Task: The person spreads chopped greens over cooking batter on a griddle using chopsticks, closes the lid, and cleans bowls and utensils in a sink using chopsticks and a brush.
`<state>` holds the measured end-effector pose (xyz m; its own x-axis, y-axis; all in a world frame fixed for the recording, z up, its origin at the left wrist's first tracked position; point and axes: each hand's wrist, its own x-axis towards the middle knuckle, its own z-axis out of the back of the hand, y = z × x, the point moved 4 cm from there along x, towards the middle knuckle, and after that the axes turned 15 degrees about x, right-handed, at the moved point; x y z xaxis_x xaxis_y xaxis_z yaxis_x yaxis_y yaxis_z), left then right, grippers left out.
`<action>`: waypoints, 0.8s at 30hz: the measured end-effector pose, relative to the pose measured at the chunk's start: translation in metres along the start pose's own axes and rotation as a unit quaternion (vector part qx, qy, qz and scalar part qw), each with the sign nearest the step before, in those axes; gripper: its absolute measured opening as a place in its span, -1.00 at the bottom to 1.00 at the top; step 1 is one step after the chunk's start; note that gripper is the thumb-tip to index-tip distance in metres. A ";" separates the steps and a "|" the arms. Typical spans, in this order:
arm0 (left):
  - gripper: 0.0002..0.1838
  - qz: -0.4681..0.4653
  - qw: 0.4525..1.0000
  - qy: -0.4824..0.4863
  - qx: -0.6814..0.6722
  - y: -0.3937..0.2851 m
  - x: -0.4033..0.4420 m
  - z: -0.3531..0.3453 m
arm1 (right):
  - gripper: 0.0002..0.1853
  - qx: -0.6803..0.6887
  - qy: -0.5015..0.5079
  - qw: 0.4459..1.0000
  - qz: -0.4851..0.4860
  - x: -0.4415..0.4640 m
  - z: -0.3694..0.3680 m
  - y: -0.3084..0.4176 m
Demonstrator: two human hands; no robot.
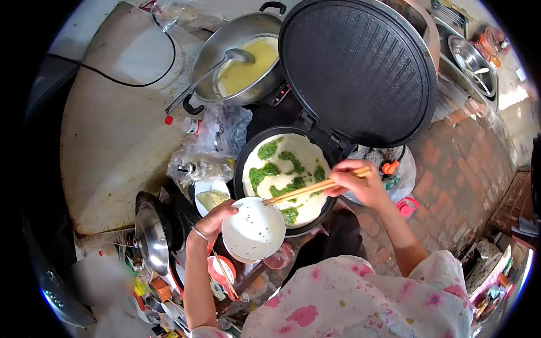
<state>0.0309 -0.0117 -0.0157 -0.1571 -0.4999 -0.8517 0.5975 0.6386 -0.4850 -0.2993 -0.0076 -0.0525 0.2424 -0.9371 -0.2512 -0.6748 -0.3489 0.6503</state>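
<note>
Left hand's fingers (227,210) clamp a nearly empty white bowl (251,228) at the open griddle's (239,170) near-left edge; right hand's fingers (345,178) grip wooden chopsticks (310,191), with chopped greens (262,173) patchily covering pale dough (309,147).

The single head view is looking forward and steeply down from the wearer's head, showing both forearms within arm's reach; the pan (262,194) is lying near the centre, and a dark, round border is enclosing the scene.

left hand (214,222) partly hidden by bowl (253,230); griddle lid (358,70) cut by top edge
</note>
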 end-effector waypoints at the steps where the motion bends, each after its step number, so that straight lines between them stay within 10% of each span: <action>1: -0.26 -0.002 1.000 -0.003 -0.002 -0.004 -0.001 0.002 | -0.86 0.006 -0.031 0.999 -0.012 -0.006 0.011 -0.001; 9: -0.19 0.029 0.998 -0.019 0.048 -0.017 0.004 0.002 | -0.82 0.036 -0.011 0.999 0.026 -0.011 -0.012 -0.023; 24: -0.41 0.024 0.999 -0.040 -0.023 -0.012 0.012 -0.016 | -0.88 -0.323 0.110 0.908 0.245 -0.064 -0.047 -0.026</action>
<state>0.0097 -0.0159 -0.0231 -0.0642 -0.5128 -0.8561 0.5654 0.6882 -0.4546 -0.2646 0.0609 -0.0197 0.2037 -0.9366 0.2851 -0.2077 0.2432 0.9475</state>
